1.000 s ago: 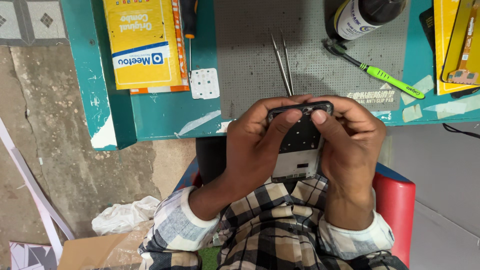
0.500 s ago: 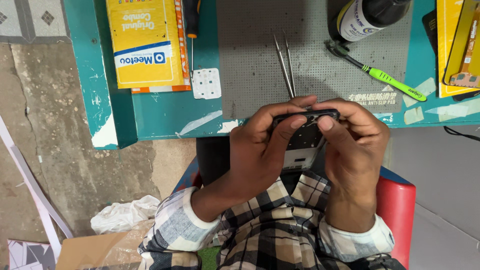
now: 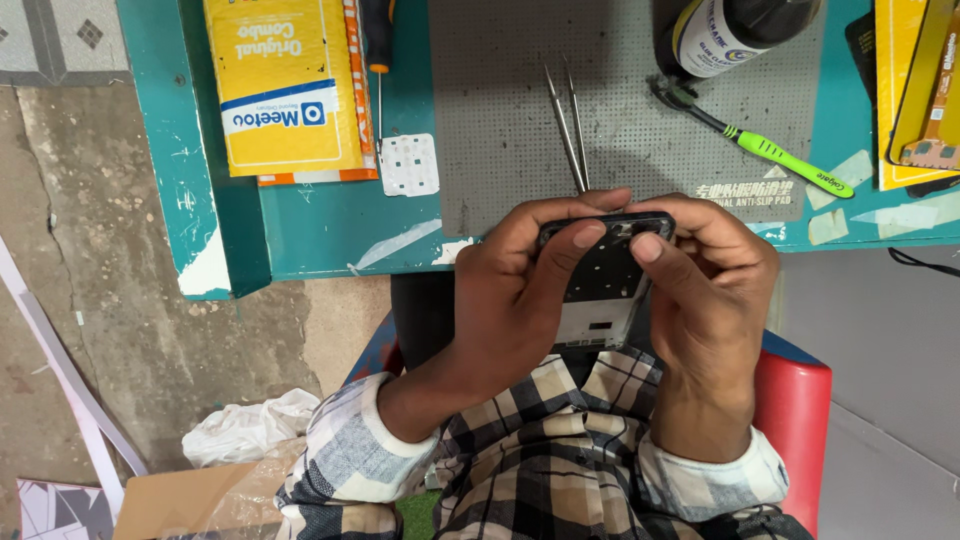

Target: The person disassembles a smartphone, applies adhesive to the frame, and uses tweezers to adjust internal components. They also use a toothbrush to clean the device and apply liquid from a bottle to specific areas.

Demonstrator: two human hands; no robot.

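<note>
Both forearms rise from the lower frame and converge at centre, each wrist covered by a checked shirt cuff. The left hand (image 3: 510,300) is curled, its fingers wrapped over the top and its thumb extended diagonally toward the right. The right hand (image 3: 715,295) mirrors it, fingers curled, thumb pressed inward. The two thumb tips lie near each other.

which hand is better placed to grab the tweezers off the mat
Probably the left hand: its fingertips lie right below the tweezers tips on the grey mat. The right hand sits further off, and both grip the opened phone.
</note>
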